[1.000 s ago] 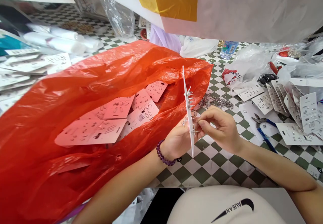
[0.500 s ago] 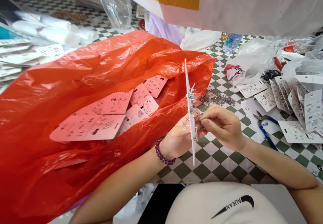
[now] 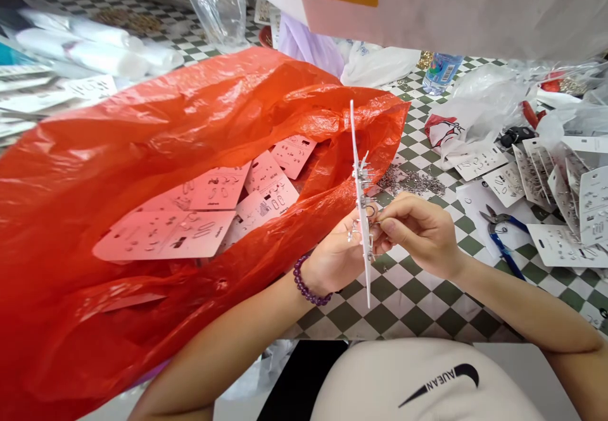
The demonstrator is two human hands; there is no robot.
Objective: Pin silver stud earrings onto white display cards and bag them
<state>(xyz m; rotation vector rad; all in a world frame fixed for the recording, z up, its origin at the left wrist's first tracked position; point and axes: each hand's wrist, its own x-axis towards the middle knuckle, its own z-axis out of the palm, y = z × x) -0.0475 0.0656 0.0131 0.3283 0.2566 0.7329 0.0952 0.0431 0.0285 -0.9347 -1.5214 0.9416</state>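
My left hand, with a purple bead bracelet on its wrist, is shut on a white jewellery display card seen almost edge-on. Silver metal earrings hang from the card's side. My right hand is at the card, its thumb and forefinger pinched on a small metal ring. Inside a large red plastic bag, several white cards with earrings lie near my left hand.
On the checkered tabletop at right are several jewellery cards, blue-handled pliers and a pile of small silver pieces. Plastic bags and a water bottle stand behind. A pale sheet hangs overhead.
The card has tilted slightly and both hands have shifted a little, while the view has moved a little. My right hand stays pinched at the ring.
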